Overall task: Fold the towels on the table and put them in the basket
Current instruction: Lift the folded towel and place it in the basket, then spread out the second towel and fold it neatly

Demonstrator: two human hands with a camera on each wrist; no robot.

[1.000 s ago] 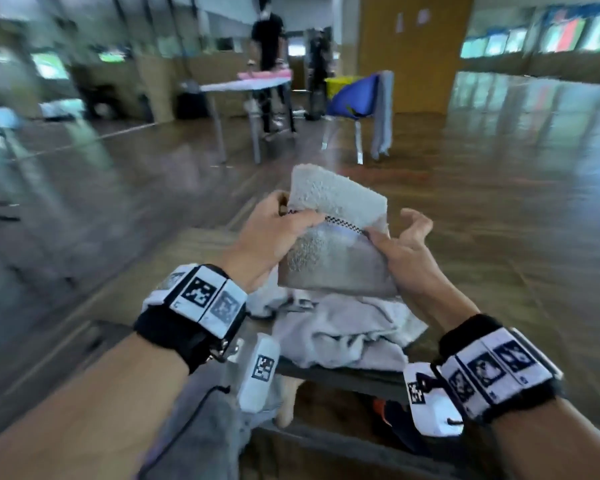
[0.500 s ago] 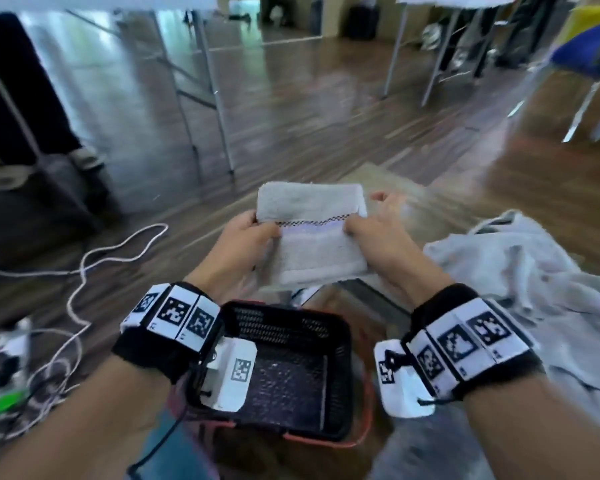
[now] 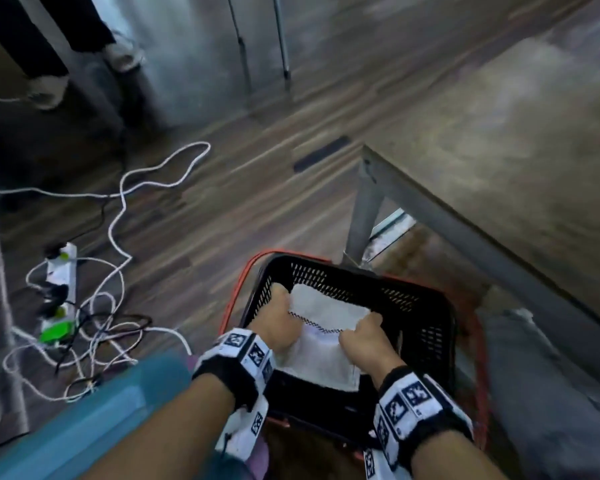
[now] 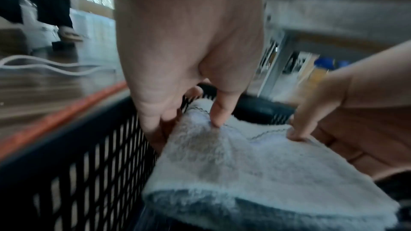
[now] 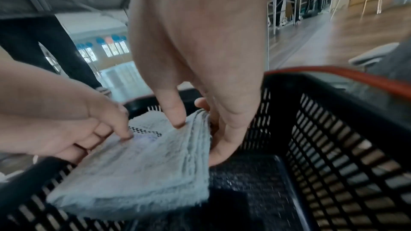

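Note:
A folded light grey towel (image 3: 321, 336) with a checked stripe is inside the black mesh basket (image 3: 426, 306), which has orange handles and stands on the floor. My left hand (image 3: 279, 322) pinches the towel's left edge, thumb on top, fingers underneath, next to the basket's left wall (image 4: 89, 155). My right hand (image 3: 362, 336) pinches the right edge the same way. The towel (image 5: 142, 169) hangs tilted a little above the basket's dark floor (image 5: 249, 182). In the left wrist view the towel (image 4: 244, 169) fills the lower middle.
The table (image 3: 520, 174) and its metal leg (image 3: 362, 216) stand just behind and right of the basket. Grey cloth (image 3: 541, 375) lies at the right. White cables (image 3: 118, 209) and a power strip (image 3: 61, 275) lie on the wooden floor at left. Another person's legs (image 3: 45, 46) stand far left.
Both hands have carried the folded towel from above the table, leftward and down, into the basket. The view has tipped down to the floor.

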